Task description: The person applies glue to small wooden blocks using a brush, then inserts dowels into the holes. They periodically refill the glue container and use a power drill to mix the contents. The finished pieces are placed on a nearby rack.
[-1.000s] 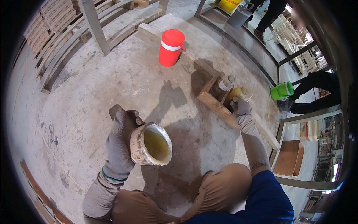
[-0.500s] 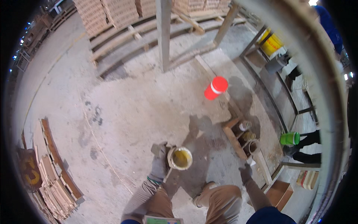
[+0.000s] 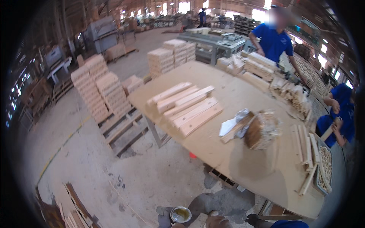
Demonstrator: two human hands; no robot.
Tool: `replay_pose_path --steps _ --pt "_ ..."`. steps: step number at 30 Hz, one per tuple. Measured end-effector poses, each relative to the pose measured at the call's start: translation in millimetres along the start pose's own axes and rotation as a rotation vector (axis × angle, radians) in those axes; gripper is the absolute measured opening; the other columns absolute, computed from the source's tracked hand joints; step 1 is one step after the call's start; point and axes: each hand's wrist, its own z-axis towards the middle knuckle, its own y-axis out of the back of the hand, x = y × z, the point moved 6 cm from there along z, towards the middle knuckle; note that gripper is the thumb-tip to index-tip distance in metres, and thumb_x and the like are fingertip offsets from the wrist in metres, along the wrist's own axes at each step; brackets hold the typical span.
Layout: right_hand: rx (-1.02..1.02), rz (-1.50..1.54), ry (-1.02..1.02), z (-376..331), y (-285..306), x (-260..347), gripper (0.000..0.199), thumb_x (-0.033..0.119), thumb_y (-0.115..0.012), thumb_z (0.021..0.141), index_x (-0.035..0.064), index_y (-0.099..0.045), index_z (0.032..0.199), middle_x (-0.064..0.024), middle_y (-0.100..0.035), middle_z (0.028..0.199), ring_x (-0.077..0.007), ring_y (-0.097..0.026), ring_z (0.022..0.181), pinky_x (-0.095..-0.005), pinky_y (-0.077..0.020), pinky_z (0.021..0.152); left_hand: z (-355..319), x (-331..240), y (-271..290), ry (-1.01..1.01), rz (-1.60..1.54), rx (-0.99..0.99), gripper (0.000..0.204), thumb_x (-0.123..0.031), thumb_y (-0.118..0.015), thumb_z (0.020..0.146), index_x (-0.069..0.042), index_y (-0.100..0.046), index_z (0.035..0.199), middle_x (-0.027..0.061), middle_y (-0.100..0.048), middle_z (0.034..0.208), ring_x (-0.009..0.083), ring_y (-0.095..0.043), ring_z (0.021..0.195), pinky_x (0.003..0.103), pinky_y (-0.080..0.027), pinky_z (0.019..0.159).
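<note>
At the lower edge, my gloved left hand (image 3: 164, 219) is closed on the rim and side of a round can (image 3: 180, 215) with yellowish liquid or paste inside. My gloved right hand (image 3: 254, 220) is low, beside the front edge of a large worktable (image 3: 205, 152); its fingers are dark and blurred. On the tabletop lie several pale wooden bars (image 3: 190, 104) side by side. To their right stands a brown, stump-like thing (image 3: 261, 131) with a shiny wrapping. A flat white-tipped piece (image 3: 228, 127) leans beside it.
Stacked wooden blocks (image 3: 100, 85) stand on a pallet (image 3: 123, 131) at left. Loose sticks (image 3: 306, 148) and a tray of small wooden pieces (image 3: 325, 167) lie at the table's right end. A person in blue (image 3: 274, 43) stands behind the table, another (image 3: 342, 114) at right.
My view has tilted up from the floor to the tabletop and the hall. Both hands and the can now sit at the lower edge; the compartment box is hidden below the table.
</note>
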Motion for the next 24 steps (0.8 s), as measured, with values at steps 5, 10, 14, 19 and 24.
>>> replay_pose_path --steps 5,10,14,19,24 --pt "0.005 -0.174 0.072 -104 57 3 0.053 0.051 -0.054 0.079 0.0057 -0.063 0.104 -0.0152 -0.061 0.107 -0.0333 -0.055 0.105 -0.0423 -0.0421 0.091 -73 -160 -44 0.070 0.131 0.133 0.040 -0.040 -0.047 0.092 -0.006 -0.058 0.109 0.0046 -0.061 0.089 0.0117 -0.057 0.073 0.027 -0.047 0.061" --pt "-0.516 0.511 -0.357 -217 87 -50 0.049 0.038 -0.071 0.068 0.0041 -0.062 0.102 -0.0145 -0.064 0.099 -0.0310 -0.060 0.093 -0.0395 -0.0476 0.082 -105 -227 -87 0.185 0.041 0.258 0.032 -0.038 -0.053 0.089 -0.009 -0.062 0.100 0.0015 -0.060 0.075 0.0114 -0.054 0.058 0.026 -0.042 0.047" --pt "-0.595 0.771 -0.665 -322 71 -34 0.047 0.032 -0.067 0.071 0.0028 -0.061 0.108 -0.0184 -0.062 0.108 -0.0312 -0.058 0.102 -0.0355 -0.0450 0.089 -143 -268 -139 0.191 0.057 0.498 0.028 -0.033 -0.051 0.089 -0.010 -0.059 0.103 0.0031 -0.062 0.087 0.0143 -0.059 0.068 0.026 -0.048 0.051" --pt "-0.662 1.027 -0.931 -432 -22 58 0.045 0.027 -0.062 0.072 0.0003 -0.059 0.108 -0.0216 -0.061 0.106 -0.0345 -0.058 0.101 -0.0386 -0.0459 0.087 -165 -270 -179 0.105 0.323 0.905 0.033 -0.025 -0.045 0.091 -0.001 -0.053 0.112 0.0103 -0.061 0.097 0.0189 -0.063 0.081 0.027 -0.053 0.057" --pt "-0.451 1.339 -1.328 -547 -233 144 0.048 0.027 -0.066 0.069 0.0015 -0.060 0.109 -0.0215 -0.060 0.110 -0.0336 -0.057 0.104 -0.0380 -0.0464 0.086 -251 -254 -219 0.002 0.340 1.278 0.037 -0.019 -0.043 0.092 0.006 -0.046 0.119 0.0168 -0.058 0.108 0.0223 -0.063 0.091 0.031 -0.056 0.067"
